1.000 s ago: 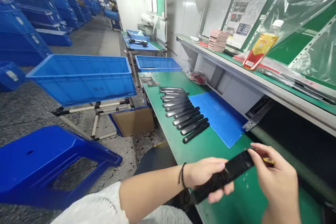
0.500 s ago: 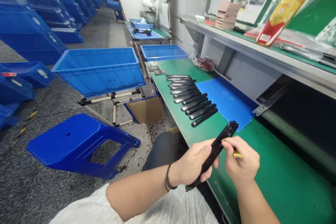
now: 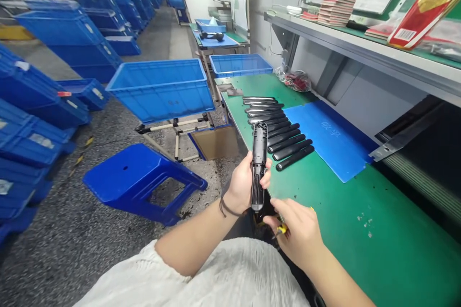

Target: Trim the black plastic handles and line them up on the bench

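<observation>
My left hand [image 3: 240, 184] is closed around a long black plastic housing [image 3: 259, 151], held nearly upright with its hollow, ribbed inner side facing me. Just below and to the right of it, my right hand [image 3: 302, 232] is closed on a small yellow tool [image 3: 282, 230] with a thin pointed end; most of the tool is hidden in the palm, so its kind is unclear. The right thumb and forefinger are apart, near the lower end of the housing. Behind the housing, several similar black pieces [image 3: 296, 154] lie side by side in a row on the green table [image 3: 345, 240].
A blue sheet [image 3: 329, 136] lies right of the row. White scraps [image 3: 365, 223] dot the table. Above runs a shelf [image 3: 360, 50] with a stack of pink pads [image 3: 339, 2]. To the left are a blue stool [image 3: 133, 172] and a blue crate [image 3: 162, 88] on a stand.
The housing has moved left and been turned so its hollow inside faces me. My right hand has moved down and left, from the housing's upper part to near its lower end. The view has shifted.
</observation>
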{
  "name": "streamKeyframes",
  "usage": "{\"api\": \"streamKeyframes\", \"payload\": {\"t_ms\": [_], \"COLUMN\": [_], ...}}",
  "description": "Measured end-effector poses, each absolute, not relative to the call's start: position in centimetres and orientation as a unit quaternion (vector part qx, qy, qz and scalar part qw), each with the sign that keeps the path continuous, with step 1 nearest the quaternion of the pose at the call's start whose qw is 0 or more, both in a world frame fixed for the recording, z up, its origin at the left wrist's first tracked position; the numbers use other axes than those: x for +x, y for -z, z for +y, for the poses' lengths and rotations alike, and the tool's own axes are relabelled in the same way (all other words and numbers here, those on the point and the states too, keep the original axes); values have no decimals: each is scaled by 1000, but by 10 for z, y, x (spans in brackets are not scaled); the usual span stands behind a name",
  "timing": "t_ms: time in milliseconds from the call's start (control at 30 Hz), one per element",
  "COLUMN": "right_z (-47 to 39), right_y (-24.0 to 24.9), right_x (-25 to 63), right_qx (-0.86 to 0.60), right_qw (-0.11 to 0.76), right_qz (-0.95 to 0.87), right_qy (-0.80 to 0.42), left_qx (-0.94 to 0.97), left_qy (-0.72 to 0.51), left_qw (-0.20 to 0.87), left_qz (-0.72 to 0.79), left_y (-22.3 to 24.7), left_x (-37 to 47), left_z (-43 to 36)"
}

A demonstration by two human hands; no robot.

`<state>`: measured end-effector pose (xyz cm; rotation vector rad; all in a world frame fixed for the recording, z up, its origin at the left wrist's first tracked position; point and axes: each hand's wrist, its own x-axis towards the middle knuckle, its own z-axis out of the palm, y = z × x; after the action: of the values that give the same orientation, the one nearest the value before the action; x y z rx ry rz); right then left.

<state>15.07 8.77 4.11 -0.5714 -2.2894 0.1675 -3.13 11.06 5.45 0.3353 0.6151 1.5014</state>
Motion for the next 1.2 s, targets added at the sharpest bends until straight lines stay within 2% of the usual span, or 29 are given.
{"api": "streamKeyframes", "payload": {"t_ms": [267,367,567,900,1033,1100,1200], "right_z": [81,84,90,93,94,94,94], "right_y": [-45,-55,-84,-88,-96,-97,-95], "right_x": [156,159,173,178,187,191,196], "right_qx": [-141,-158,-273,-333,-371,-364,-354], "right_qw": [351,359,456,427,448,416,278], "right_qz": [-926,-918,-819,-789,-754,-778,-845], "right_qy": [11,-61,-216,-290,-305,-298,-289], "left_qx": [187,239,347,444,437,402,369], "left_qy": [-667,-668,-679,-623,-619,-625,-634], "left_qw": [662,645,587,567,583,605,614], "left_qz": [286,283,271,307,294,284,291], "left_y": [-55,-58,-58,-49,-44,-43,-45], "left_x": [1,4,14,36,34,28,10], "left_z": [106,107,96,81,85,93,106]}}
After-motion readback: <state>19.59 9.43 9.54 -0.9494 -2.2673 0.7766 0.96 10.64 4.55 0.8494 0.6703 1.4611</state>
